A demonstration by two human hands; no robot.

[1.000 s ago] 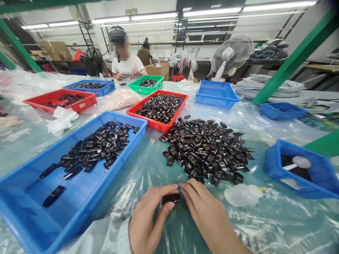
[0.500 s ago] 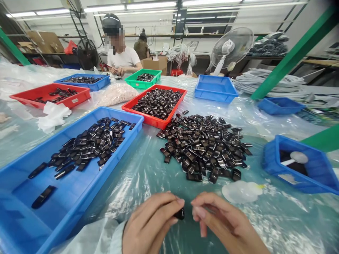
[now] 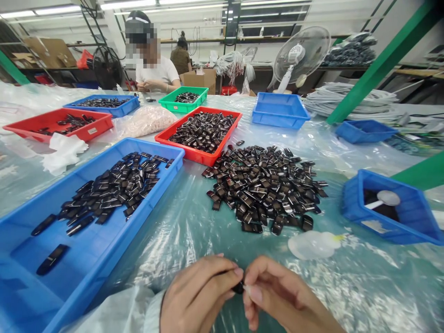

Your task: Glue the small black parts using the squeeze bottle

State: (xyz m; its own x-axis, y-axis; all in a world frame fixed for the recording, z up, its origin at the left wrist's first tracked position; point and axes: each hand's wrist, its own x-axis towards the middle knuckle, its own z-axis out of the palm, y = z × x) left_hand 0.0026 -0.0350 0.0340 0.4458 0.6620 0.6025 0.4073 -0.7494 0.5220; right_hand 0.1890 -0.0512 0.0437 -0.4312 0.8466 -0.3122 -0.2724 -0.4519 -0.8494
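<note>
Left hand [image 3: 197,296] and right hand [image 3: 277,300] meet fingertip to fingertip, pinching one small black part [image 3: 238,287] above the plastic-covered table [image 3: 194,231]; a share of parts lies in the near blue tray [image 3: 104,249], while the large loose pile [image 3: 263,187] remains unhandled

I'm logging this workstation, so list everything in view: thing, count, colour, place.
black part: one, pinched between both hands' fingertips
loose pile: many black parts, table centre
large tray: one, blue, left, holds black parts
red trays: two, centre and far left, hold black parts
green tray: one, far centre
other blue trays: four, far and right
squeeze bottle: one, clear, right of hands
fan: one, white, far right
co-worker: one, seated opposite
left hand: near edge
right hand: near edge
</note>
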